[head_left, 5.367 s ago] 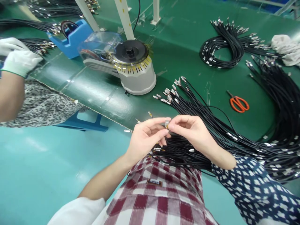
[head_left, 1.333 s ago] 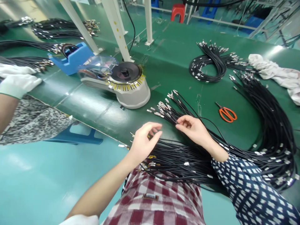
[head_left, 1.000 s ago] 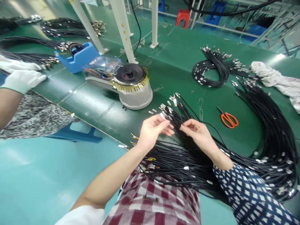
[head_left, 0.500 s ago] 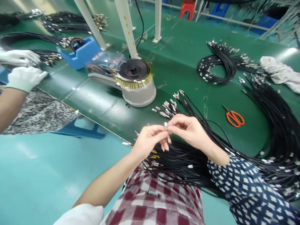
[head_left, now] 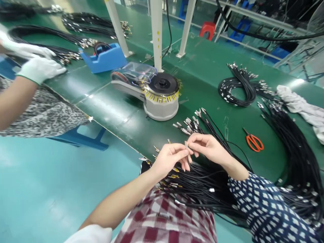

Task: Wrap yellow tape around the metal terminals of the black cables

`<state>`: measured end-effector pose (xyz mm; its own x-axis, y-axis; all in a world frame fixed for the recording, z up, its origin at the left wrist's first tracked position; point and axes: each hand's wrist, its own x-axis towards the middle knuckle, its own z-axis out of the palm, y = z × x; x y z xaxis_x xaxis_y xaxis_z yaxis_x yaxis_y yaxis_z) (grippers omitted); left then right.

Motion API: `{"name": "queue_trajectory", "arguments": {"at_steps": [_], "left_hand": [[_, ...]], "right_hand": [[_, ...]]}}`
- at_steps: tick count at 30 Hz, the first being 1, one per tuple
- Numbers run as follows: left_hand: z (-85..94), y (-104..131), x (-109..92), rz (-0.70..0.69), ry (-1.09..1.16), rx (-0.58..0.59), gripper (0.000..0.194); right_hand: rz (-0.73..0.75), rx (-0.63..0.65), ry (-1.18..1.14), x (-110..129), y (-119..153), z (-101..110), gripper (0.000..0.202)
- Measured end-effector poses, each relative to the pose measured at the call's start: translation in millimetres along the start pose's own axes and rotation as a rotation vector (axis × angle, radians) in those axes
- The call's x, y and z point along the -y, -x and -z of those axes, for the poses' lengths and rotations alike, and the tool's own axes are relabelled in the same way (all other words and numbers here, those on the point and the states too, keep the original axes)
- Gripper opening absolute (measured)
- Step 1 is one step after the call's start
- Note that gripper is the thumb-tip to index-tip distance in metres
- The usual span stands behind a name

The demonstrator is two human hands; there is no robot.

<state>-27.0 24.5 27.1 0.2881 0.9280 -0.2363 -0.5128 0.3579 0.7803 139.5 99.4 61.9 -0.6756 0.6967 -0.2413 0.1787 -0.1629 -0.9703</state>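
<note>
My left hand (head_left: 173, 155) and my right hand (head_left: 206, 145) meet at the table's front edge, fingertips almost touching. Between them is a small whitish label-like piece (head_left: 186, 145) on what looks like a black cable end. The left thumb and forefinger pinch the cable; its other fingers hang loosely below. My right thumb and forefinger are closed at the whitish piece; its exact edges are blurred. Beneath both hands lies a thick bundle of black cables (head_left: 202, 177) with brass and silvery ends, partly over my lap. More cable ends with white tags (head_left: 189, 125) fan out just behind the hands.
A round tape dispenser (head_left: 162, 104) and a blue tape holder (head_left: 106, 60) stand left of centre. Orange-handled scissors (head_left: 254, 142), a coiled cable bundle (head_left: 236, 91) and a white cloth (head_left: 296, 101) lie right. A co-worker's gloved hands (head_left: 42, 69) work at far left.
The view has shifted, so the table's things sit further right and lower. My hands stay together; the whitish piece between the fingertips now shows less brightly. The co-worker's gloved hands remain over their cables.
</note>
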Motion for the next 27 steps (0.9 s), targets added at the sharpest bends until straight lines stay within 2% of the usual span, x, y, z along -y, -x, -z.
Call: {"name": "queue_trajectory", "arguments": {"at_steps": [10, 15, 18, 21, 24, 27], "left_hand": [[-0.7, -5, 1, 0.016, -0.045, -0.01, 0.032], [-0.5, -7, 1, 0.038, -0.038, -0.016, 0.031], [2.8, -10, 4, 0.047, -0.019, -0.074, 0.031], [6.3, -14, 9, 0.064, 0.018, -0.128, 0.034], [7.8, -17, 15, 0.088, 0.06, -0.137, 0.039], [8.6, -19, 20, 0.095, 0.077, -0.144, 0.042]], "right_hand": [[0.081, -0.056, 0.095, -2, 0, 0, 0.018], [-0.014, -0.056, -0.021, -14, -10, 1, 0.017], [-0.02, -0.176, -0.045, -16, -25, 8, 0.014], [0.036, -0.274, 0.009, -5, -49, 22, 0.02], [0.124, -0.341, 0.074, 21, -80, 39, 0.027], [0.189, -0.491, 0.165, 53, -119, 56, 0.016]]}}
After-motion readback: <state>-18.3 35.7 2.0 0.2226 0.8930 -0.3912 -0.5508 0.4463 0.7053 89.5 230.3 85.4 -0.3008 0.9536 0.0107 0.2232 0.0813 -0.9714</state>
